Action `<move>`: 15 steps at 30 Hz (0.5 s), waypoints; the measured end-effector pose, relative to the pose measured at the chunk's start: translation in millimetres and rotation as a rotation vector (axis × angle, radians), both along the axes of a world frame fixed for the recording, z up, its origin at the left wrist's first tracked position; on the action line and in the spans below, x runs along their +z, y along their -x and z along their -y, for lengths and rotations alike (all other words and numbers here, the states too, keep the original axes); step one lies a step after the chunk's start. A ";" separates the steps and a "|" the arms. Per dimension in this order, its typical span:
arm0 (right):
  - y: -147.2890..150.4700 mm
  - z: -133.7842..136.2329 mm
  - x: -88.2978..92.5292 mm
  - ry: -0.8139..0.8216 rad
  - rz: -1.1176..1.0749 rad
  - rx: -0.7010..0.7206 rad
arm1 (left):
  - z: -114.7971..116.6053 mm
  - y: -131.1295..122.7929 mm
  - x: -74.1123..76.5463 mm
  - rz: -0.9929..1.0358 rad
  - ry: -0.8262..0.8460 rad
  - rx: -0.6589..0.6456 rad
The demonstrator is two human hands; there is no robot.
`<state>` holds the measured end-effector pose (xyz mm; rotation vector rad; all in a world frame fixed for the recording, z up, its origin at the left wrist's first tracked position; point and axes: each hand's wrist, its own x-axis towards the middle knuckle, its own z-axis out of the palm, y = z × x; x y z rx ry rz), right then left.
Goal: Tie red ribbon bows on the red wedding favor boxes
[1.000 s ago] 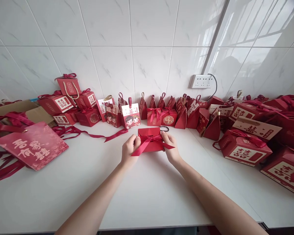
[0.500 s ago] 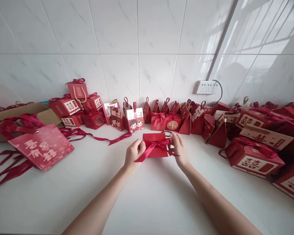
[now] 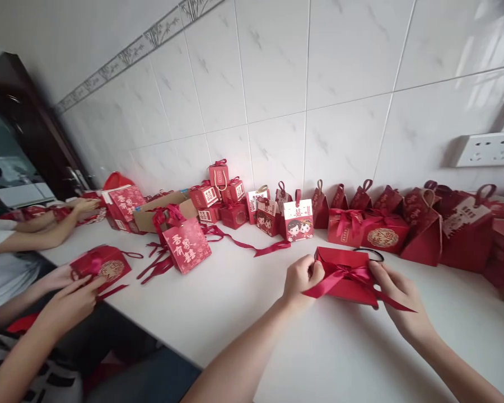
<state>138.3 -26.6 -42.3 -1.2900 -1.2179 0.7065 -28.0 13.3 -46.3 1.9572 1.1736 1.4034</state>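
Observation:
A red gift box (image 3: 336, 260) with a crimson ribbon bow (image 3: 349, 273) tied across it is held over the white table. My left hand (image 3: 301, 281) is closed on the left end of the box, its fingers curled in and partly hidden. One ribbon tail hangs beside that hand. At the right end, my right hand (image 3: 401, 299) grips the box, thumb side near the top edge; the other tail lies across its fingers. A thin black loop (image 3: 373, 253) shows behind the box.
Along the wall stand several red candy boxes (image 3: 384, 226) and a stack of small boxes (image 3: 234, 215). A loose ribbon (image 3: 252, 247), a red paper bag (image 3: 187, 246) and a carton (image 3: 168, 204) lie leftward. Two co-workers sit at left; one's hands (image 3: 69, 302) hold a red box (image 3: 105, 266).
The view has swung left, bringing the co-workers and door into sight. My right hand has moved from beside the bow's tail onto the box's right end. The bow stays tied.

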 end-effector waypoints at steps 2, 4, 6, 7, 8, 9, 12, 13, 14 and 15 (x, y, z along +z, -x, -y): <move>1.4 -0.1 0.5 -0.018 -0.011 0.007 | 1.0 1.1 0.8 0.007 0.012 -0.007; 5.2 2.0 2.6 -0.059 -0.037 0.010 | 3.7 2.5 3.2 0.037 0.038 -0.032; 9.3 2.7 3.9 -0.081 -0.079 0.001 | 4.3 4.0 6.2 0.078 0.076 -0.073; 10.9 1.9 4.0 -0.096 -0.109 0.002 | 3.3 4.7 7.6 0.097 0.096 -0.094; 12.1 0.3 3.6 -0.091 -0.147 0.003 | 1.7 5.2 8.8 0.113 0.114 -0.111; 12.9 -1.6 2.9 -0.069 -0.190 0.015 | -0.2 5.5 9.9 0.128 0.130 -0.128; 14.2 -6.8 0.8 -0.014 -0.289 0.060 | -4.4 5.6 11.8 0.156 0.165 -0.130; 14.6 -7.9 0.3 -0.004 -0.300 0.066 | -5.1 5.4 11.7 0.169 0.179 -0.123; 15.0 -8.7 -0.1 0.004 -0.305 0.070 | -5.7 5.3 11.2 0.180 0.192 -0.116; 15.2 -9.3 -0.6 0.013 -0.308 0.075 | -6.4 5.3 10.5 0.190 0.203 -0.114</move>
